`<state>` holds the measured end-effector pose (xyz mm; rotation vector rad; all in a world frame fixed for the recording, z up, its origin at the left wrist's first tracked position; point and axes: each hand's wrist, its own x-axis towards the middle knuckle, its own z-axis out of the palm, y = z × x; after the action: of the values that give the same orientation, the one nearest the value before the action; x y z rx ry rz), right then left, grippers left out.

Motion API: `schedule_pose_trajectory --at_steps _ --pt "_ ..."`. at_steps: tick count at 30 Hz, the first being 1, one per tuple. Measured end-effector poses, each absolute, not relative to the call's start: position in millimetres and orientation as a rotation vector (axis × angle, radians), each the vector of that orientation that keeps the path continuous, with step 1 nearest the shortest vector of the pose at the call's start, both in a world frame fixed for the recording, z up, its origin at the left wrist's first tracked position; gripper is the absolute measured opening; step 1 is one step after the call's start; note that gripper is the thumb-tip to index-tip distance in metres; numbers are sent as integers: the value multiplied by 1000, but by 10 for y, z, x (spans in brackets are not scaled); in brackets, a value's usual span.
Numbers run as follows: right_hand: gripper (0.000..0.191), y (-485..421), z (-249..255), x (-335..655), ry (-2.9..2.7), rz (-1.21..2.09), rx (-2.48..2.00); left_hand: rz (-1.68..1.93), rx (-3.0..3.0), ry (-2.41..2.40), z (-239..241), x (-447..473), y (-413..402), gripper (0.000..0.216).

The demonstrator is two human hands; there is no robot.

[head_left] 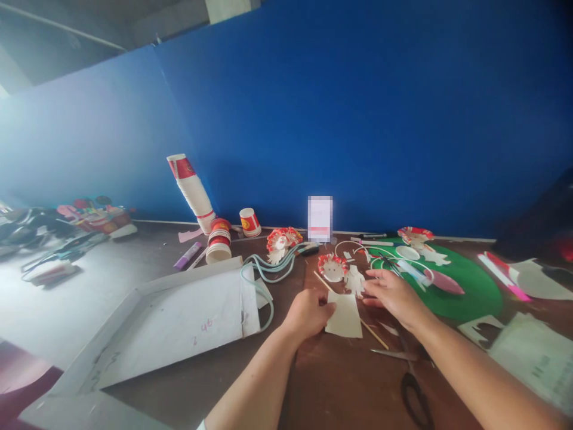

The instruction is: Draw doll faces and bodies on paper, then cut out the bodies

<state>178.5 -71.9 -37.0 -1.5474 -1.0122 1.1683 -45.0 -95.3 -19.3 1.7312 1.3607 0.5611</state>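
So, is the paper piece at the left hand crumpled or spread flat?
Spread flat: the paper piece shows a broad, smooth face at the left hand. Folded layers underneath: cannot tell.

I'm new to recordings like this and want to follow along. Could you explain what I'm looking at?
There's no machine here. A person works with bare hands, and the single picture comes from a camera worn on their head, looking forward and down, so the arms reach in from below. The left hand holds a white paper by its edge. The right hand is at a paper figure; whether it grips it is hard to tell. Around them on the table are scissors, a green mat and a white carton. Farther back, a cup stack leans before a blue panel.
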Motion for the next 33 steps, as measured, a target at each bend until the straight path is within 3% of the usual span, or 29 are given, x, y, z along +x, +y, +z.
schedule_pose_trajectory --at_steps 15,33 --pt "45 -684 -489 1994 -1233 912 -1574 509 1680 1358 -156 -476 -960 19" --pt "40 -701 -464 2024 -1312 841 -1641 526 1726 1371 -164 -461 -961 18"
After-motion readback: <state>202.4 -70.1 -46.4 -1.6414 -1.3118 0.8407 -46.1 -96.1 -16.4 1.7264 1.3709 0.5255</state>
